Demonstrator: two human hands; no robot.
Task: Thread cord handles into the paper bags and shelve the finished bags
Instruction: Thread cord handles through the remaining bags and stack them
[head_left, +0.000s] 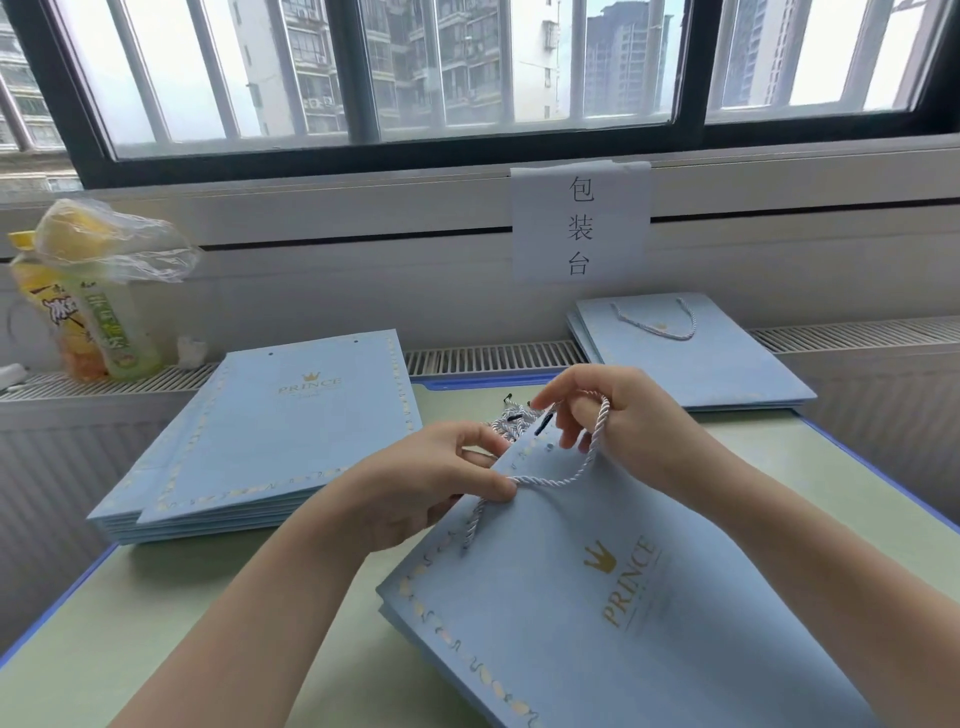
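1. We see the left hand (441, 483) at the top edge of a flat light-blue paper bag (597, 597), fingers curled; thumb and forefinger pinch the bag's edge together with the white twisted cord (582, 470) where it crosses the paper.
2. The right hand (613, 410) sits just above the bag's punched holes, its fingers bent narrowly round the upper loop of the same cord; the forefinger and thumb reach toward the black cord tip (543, 423).
3. From the right hand, the cord arcs down across the bag to the left thumb, and its loose end trails below that thumb along the bag's patterned border.
4. The bag lies tilted on the green table (182, 623), its mouth toward the window.
5. A bundle of spare cords (506, 421) lies just behind the hands.
6. A stack of unthreaded bags (270, 436) rests at left; a stack with a cord handle (691, 358) lies far right.
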